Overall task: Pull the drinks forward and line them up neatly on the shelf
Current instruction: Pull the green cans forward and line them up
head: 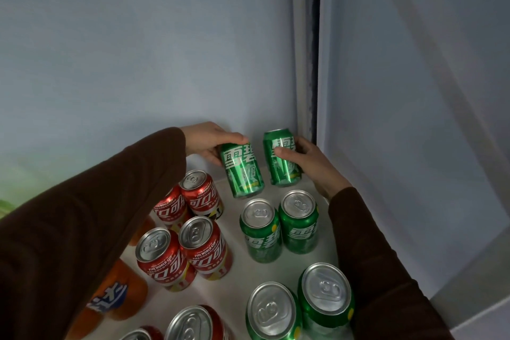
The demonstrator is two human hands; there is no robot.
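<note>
Two green cans sit at the far right of the shelf (234, 246), against the back wall, each gripped near its top: the left hand (209, 141) curls round the left green can (242, 171), the right hand (306, 160) round the right green can (281, 160). Both cans tilt. Pulled forward carelessly, they could knock the upright green pair (278, 226) just in front, or a sleeve could brush the red cans (193, 218) at left and topple them.
</note>
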